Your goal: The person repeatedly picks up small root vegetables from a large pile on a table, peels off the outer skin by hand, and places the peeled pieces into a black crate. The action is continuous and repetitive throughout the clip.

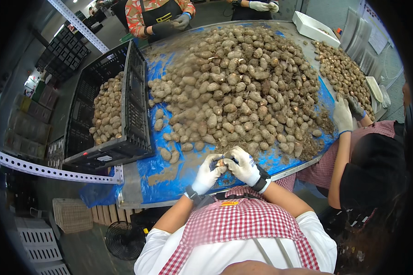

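Observation:
Both of my hands wear white work gloves and meet close to the table's near edge. Between their fingertips is a small taro corm with a pale orange cut patch showing. My left hand grips it from the left, and my right hand bends over it from the right. Dark patches show at the fingers; whether they are glove coating or a small tool, I cannot tell. Just beyond my hands rises a large heap of hairy brown taro corms, spread over blue plastic sheeting.
A black plastic crate at left holds more corms. Beside me at right, a co-worker's gloved hands touch a second pile. A white foam box stands at the far right. Two people work across the table. A metal post borders the left.

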Motion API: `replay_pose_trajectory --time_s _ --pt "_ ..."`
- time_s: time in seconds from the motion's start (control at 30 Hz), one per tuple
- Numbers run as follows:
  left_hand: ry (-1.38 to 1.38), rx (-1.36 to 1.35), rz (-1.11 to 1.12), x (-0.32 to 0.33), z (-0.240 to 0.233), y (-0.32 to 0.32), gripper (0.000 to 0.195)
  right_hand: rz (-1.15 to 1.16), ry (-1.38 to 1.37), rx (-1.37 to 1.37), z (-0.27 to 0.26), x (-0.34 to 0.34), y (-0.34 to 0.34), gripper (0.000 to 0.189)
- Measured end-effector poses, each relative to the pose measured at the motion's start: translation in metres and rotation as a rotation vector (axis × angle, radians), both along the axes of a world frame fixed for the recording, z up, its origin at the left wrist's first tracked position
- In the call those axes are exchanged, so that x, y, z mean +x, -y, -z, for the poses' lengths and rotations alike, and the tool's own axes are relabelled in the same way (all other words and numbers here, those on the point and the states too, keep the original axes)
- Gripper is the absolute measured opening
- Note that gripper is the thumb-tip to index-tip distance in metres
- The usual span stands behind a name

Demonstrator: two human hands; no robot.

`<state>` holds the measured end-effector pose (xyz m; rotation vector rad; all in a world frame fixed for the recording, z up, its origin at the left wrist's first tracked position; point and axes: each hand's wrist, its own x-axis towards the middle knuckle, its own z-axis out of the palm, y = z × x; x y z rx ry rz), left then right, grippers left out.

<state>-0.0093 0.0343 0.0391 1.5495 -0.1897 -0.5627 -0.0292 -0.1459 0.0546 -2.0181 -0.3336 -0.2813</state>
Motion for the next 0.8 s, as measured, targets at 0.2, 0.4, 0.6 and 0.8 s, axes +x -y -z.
replay_pose_trajectory --time_s 0.2,0.4,0.6,0.8 --pt "-0.008 -0.176 -0.123 -0.008 0.007 0.006 0.052 0.181 -0.211 0.076 0.013 0.003 -0.008 0.026" --pt "0.174 0.018 -0.12 0.001 0.002 -0.005 0.053 0.124 -0.492 0.023 0.012 0.01 0.017 0.036" --pt "0.197 0.152 -0.036 0.005 -0.006 -0.006 0.058 -0.128 -0.135 -0.111 -0.022 0.006 0.014 0.032" --pt "0.137 0.115 0.013 -0.004 -0.018 -0.003 0.057 -0.002 0.006 -0.156 -0.007 -0.003 0.004 0.019"
